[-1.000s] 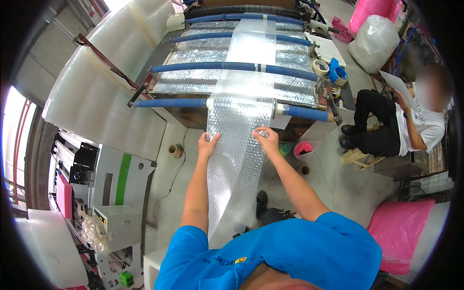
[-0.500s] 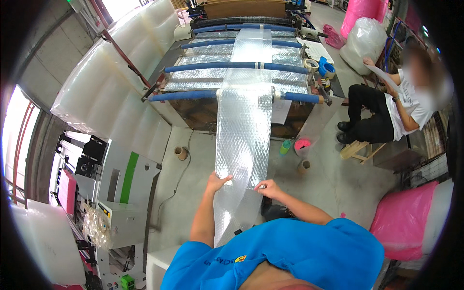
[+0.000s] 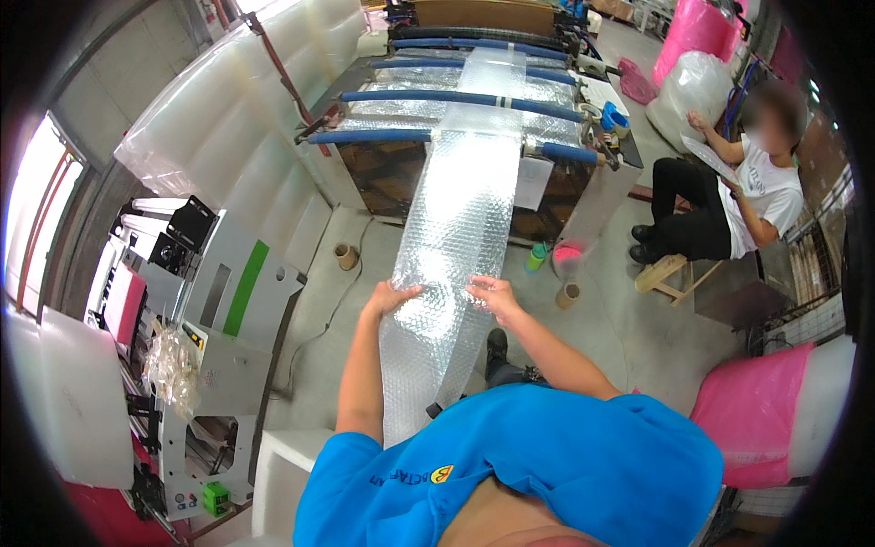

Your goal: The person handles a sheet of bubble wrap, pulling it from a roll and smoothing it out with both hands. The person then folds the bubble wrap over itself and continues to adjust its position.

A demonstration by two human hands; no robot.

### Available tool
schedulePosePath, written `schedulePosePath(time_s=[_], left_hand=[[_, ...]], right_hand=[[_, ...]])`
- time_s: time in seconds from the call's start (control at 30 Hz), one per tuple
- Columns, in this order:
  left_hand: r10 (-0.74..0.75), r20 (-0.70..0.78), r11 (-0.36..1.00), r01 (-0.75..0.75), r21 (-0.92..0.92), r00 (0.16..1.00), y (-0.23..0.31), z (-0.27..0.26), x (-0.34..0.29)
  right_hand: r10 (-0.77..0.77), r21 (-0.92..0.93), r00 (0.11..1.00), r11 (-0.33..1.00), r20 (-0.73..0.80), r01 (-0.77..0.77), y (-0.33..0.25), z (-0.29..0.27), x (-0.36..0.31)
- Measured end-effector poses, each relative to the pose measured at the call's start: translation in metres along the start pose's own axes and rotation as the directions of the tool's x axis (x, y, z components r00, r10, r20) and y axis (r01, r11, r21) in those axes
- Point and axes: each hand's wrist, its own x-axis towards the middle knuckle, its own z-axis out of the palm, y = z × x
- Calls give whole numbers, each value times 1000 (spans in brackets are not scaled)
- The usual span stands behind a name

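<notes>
Two hands grip one long strip of bubble wrap (image 3: 456, 246) by its side edges: the left hand (image 3: 394, 298) pinches the left edge, the right hand (image 3: 494, 295) the right edge, fingers curled over the film. Both forearms reach forward and slightly inward from the blue-shirted torso, elbows bent, the hands level with each other and held well out in front of the chest. The strip runs taut from the hands up to the blue rollers (image 3: 456, 98) of the machine (image 3: 583, 196), and a length already drawn out hangs below the hands toward the floor (image 3: 319, 301). Judging by that, a good stretch is off the machine, while much of the web is yet on the rollers. A paper core (image 3: 345, 256) stands on the floor left of the strip, another core (image 3: 569, 294) right of it. Further right, a seated person (image 3: 729, 196) works beside pink bags (image 3: 756, 410).
</notes>
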Motion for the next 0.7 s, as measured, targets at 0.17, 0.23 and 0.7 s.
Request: schedulePosePath(time_s=[0.17, 0.23, 0.7], left_hand=[[249, -417, 967, -250, 55, 874, -36, 33, -14], [203, -472, 970, -240, -20, 858, -44, 39, -8], [-54, -492, 942, 207, 264, 869, -79, 70, 20]], right_hand=[[-35, 130, 999, 991, -40, 40, 9, -11, -14], [11, 176, 998, 984, -56, -1, 5, -5, -22], [-20, -193, 964, 981, -264, -33, 78, 0, 9]])
